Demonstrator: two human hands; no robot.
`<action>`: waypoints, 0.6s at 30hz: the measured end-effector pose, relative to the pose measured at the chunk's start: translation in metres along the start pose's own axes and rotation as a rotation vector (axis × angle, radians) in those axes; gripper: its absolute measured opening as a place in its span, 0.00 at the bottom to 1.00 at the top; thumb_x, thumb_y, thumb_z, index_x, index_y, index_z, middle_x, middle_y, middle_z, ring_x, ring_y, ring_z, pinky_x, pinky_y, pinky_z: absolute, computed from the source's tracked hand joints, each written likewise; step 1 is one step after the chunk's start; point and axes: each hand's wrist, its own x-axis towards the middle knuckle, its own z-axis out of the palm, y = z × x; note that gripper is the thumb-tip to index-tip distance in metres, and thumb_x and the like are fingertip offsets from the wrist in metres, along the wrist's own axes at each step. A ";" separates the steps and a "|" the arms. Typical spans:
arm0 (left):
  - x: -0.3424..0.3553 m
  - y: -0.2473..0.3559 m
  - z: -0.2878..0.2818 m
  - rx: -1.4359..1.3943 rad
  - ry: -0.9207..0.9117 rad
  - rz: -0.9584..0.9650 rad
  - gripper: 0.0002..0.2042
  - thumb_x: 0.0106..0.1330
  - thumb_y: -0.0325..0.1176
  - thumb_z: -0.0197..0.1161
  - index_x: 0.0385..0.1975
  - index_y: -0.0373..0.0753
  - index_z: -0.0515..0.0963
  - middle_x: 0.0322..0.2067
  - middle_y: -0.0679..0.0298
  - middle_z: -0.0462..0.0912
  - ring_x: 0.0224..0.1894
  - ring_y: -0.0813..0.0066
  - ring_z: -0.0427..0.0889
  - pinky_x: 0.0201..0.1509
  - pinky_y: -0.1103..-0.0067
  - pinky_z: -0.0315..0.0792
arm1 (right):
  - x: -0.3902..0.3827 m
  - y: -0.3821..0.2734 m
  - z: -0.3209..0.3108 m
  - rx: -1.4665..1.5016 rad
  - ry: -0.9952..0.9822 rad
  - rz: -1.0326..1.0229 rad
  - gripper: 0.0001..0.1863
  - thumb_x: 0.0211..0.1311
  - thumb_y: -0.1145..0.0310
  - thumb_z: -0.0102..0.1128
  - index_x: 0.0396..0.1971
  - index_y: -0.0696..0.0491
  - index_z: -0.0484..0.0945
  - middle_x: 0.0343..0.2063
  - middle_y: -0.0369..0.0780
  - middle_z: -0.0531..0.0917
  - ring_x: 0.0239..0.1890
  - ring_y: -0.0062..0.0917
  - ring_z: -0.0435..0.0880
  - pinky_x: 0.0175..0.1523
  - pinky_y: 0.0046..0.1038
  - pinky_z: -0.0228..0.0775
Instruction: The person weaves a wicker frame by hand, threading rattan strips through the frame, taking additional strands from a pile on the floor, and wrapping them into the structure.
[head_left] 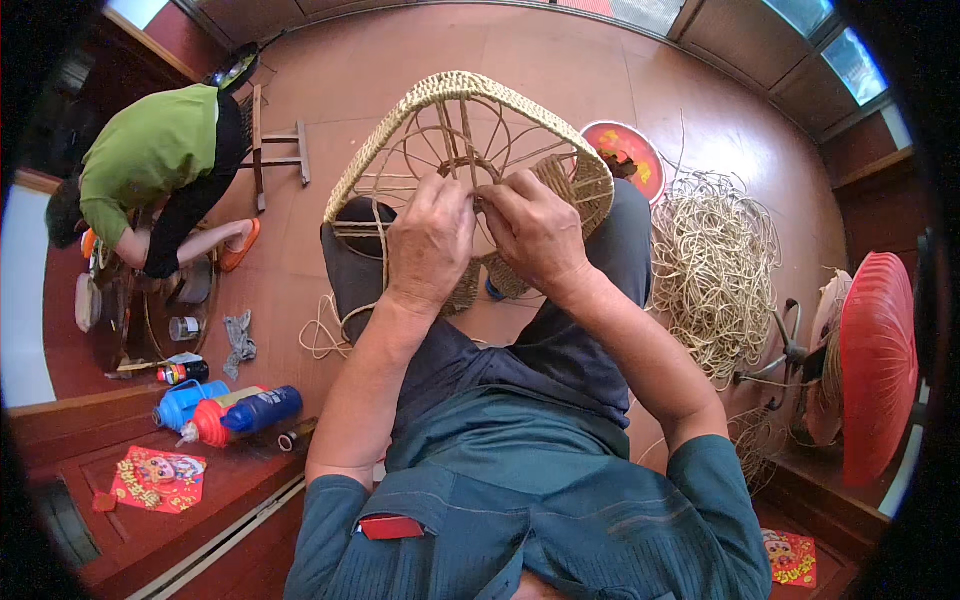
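Note:
A rounded wire frame [455, 88] rests on my lap, its rim wrapped in pale woven cord. Thin wire loops and stretched cord strands [462, 125] cross its opening. My left hand [432, 240] is closed at the middle of the frame, fingertips pinching the cord strands. Right beside it, my right hand [535, 230] pinches at the same strands, thumb and forefinger together. The exact spot gripped is partly hidden by my fingers. A woven brown patch [555, 178] shows at the frame's right side. Loose cord [322, 335] trails down by my left knee.
A large tangled heap of cord [715, 275] lies on the floor at right, near a red patterned basin [655, 150] and a red round-backed chair [880, 370]. At left, a person in a green shirt [160, 150] bends over beside a wooden stool [300, 155]. Several bottles [262, 410] stand nearer me.

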 end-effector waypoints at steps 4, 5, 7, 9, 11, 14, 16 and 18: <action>-0.004 -0.002 -0.003 0.066 -0.014 0.086 0.06 0.72 0.27 0.66 0.44 0.39 0.84 0.39 0.55 0.84 0.40 0.51 0.87 0.44 0.62 0.81 | -0.005 -0.001 -0.001 -0.068 -0.048 -0.026 0.11 0.68 0.71 0.68 0.48 0.50 0.86 0.38 0.40 0.83 0.37 0.38 0.88 0.41 0.38 0.82; -0.006 -0.002 -0.005 0.067 -0.012 0.085 0.06 0.72 0.27 0.66 0.44 0.39 0.84 0.39 0.55 0.84 0.40 0.51 0.87 0.44 0.62 0.81 | -0.005 0.000 -0.002 -0.086 -0.074 -0.035 0.11 0.68 0.70 0.68 0.49 0.51 0.86 0.38 0.40 0.82 0.38 0.38 0.88 0.41 0.38 0.82; -0.008 -0.002 -0.012 0.072 -0.060 0.074 0.09 0.70 0.28 0.68 0.48 0.40 0.85 0.40 0.57 0.84 0.45 0.52 0.86 0.51 0.63 0.80 | -0.005 0.001 -0.003 -0.105 -0.100 -0.050 0.12 0.69 0.70 0.68 0.50 0.51 0.86 0.38 0.40 0.82 0.38 0.38 0.88 0.41 0.38 0.82; -0.007 0.000 -0.023 0.173 0.099 0.085 0.11 0.69 0.28 0.69 0.49 0.41 0.85 0.43 0.58 0.84 0.48 0.53 0.85 0.54 0.63 0.79 | -0.008 0.000 -0.004 0.031 -0.013 -0.054 0.13 0.68 0.73 0.69 0.52 0.51 0.85 0.38 0.41 0.84 0.36 0.37 0.88 0.40 0.37 0.82; -0.011 -0.003 -0.030 0.304 0.293 0.050 0.17 0.68 0.28 0.72 0.56 0.41 0.83 0.50 0.58 0.82 0.57 0.53 0.81 0.63 0.62 0.74 | -0.015 0.001 -0.006 0.086 0.035 0.001 0.13 0.68 0.73 0.69 0.51 0.51 0.84 0.39 0.41 0.84 0.38 0.37 0.89 0.41 0.38 0.83; -0.008 -0.017 -0.033 0.255 0.305 -0.027 0.23 0.68 0.26 0.72 0.63 0.41 0.79 0.53 0.56 0.82 0.59 0.53 0.81 0.64 0.60 0.74 | -0.020 0.005 -0.002 0.152 0.107 0.094 0.12 0.68 0.72 0.72 0.49 0.51 0.84 0.39 0.42 0.86 0.38 0.39 0.90 0.40 0.39 0.83; -0.013 -0.030 -0.031 0.269 0.280 -0.031 0.27 0.69 0.24 0.71 0.68 0.41 0.75 0.54 0.54 0.81 0.57 0.53 0.83 0.60 0.60 0.77 | -0.022 0.009 0.001 0.167 0.140 0.105 0.10 0.68 0.71 0.73 0.47 0.51 0.85 0.37 0.41 0.86 0.37 0.39 0.89 0.39 0.38 0.82; -0.016 -0.037 -0.030 0.104 0.163 -0.158 0.28 0.69 0.24 0.70 0.70 0.42 0.73 0.54 0.55 0.79 0.58 0.50 0.82 0.62 0.60 0.77 | -0.019 0.009 0.005 0.168 0.170 0.105 0.08 0.67 0.71 0.75 0.43 0.50 0.86 0.36 0.40 0.86 0.35 0.39 0.89 0.38 0.37 0.82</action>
